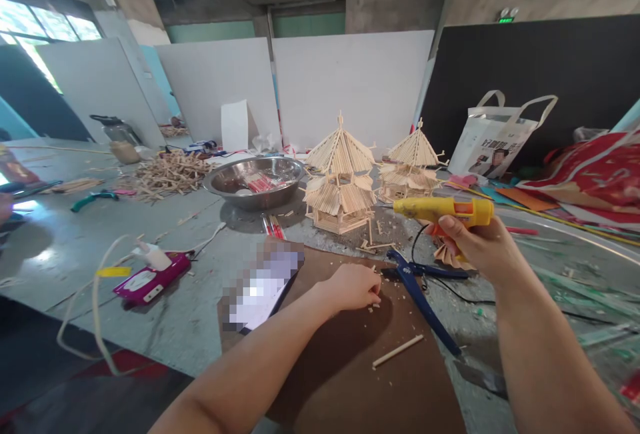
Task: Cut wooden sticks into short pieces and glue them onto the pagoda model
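Wrapped around the yellow glue gun point(435, 209), our right hand point(475, 244) hovers just right of the stick pagoda point(340, 184). Our left hand point(355, 286) curls in front of it, and we cannot tell whether it pinches anything. Its roofs look finished, we judge; one loose stick point(397, 351) lies unused.

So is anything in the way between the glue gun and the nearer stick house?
Nothing visible. The right hand holds the glue gun with its nozzle beside the nearer stick house; only open air between, loose sticks lie below.
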`<act>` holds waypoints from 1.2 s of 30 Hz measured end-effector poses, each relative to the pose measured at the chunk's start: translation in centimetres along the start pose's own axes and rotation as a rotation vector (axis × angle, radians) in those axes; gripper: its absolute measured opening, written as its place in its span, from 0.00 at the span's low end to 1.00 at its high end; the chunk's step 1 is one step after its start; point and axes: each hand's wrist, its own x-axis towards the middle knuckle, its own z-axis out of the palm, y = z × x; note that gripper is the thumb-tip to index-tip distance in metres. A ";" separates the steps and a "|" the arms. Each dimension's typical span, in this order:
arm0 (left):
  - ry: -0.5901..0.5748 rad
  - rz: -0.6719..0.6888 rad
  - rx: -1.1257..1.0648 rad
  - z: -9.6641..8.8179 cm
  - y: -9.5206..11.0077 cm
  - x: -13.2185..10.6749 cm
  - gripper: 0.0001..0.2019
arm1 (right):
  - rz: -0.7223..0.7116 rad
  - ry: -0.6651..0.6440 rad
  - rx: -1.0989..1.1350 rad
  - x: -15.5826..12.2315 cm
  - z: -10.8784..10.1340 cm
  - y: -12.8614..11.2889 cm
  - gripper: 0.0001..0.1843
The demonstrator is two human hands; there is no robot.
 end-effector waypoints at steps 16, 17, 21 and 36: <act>0.045 0.101 0.124 2.1 0.5 0.3 0.07 | 0.031 -0.056 -0.031 0.1 0.3 0.6 0.16; 0.060 0.116 0.132 2.1 0.7 0.3 0.07 | 0.027 -0.057 -0.028 0.1 0.3 0.6 0.16; 0.078 0.121 0.119 2.2 1.2 0.0 0.06 | 0.023 -0.050 0.002 0.2 0.4 1.1 0.16; 0.264 -0.192 -0.245 1.3 -2.7 1.3 0.11 | 0.050 0.009 0.032 0.1 -0.3 1.0 0.14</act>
